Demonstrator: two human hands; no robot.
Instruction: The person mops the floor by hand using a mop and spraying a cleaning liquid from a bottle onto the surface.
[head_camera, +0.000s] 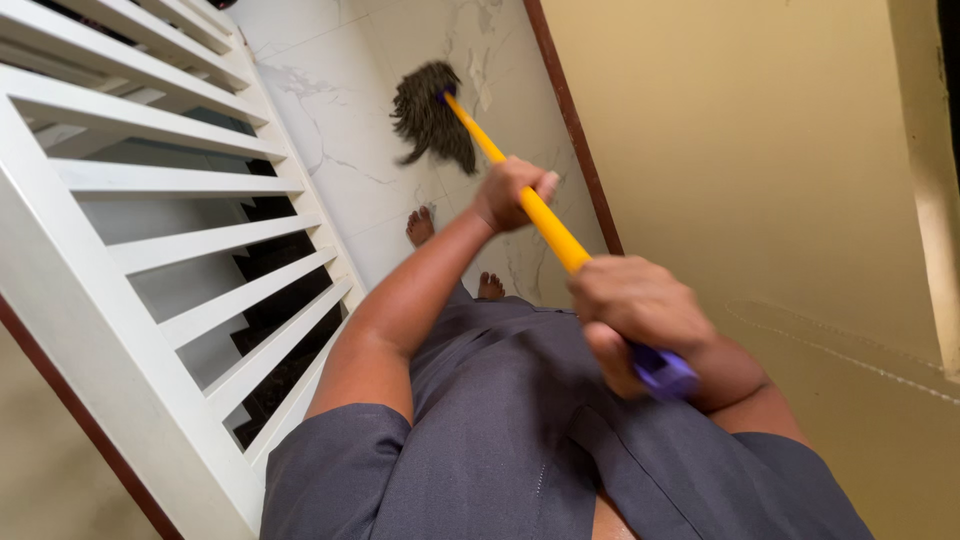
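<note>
Both my hands are wrapped around the mop handle (535, 208), a long yellow pole: my left hand (512, 193) is curled tight round it farther down its length, and my right hand (630, 305) is clenched over the upper end, just above the purple cap (664, 372) that sticks out below my fingers. From the head view, the pole slants away from my body toward the upper left, and the dark stringy mop head (430, 115) lies spread on the white marbled floor tiles (330, 100) ahead of me. My two bare feet (421, 226) stand on those tiles between the mop head and my body, one a little ahead of the other. I wear a grey short-sleeved garment (500, 420) that fills the bottom of the view. A white slatted railing (170, 185) runs along my left side, dark stair steps showing through its gaps, and a plain yellow wall (750, 150) with a brown skirting strip (572, 120) rises on my right.
</note>
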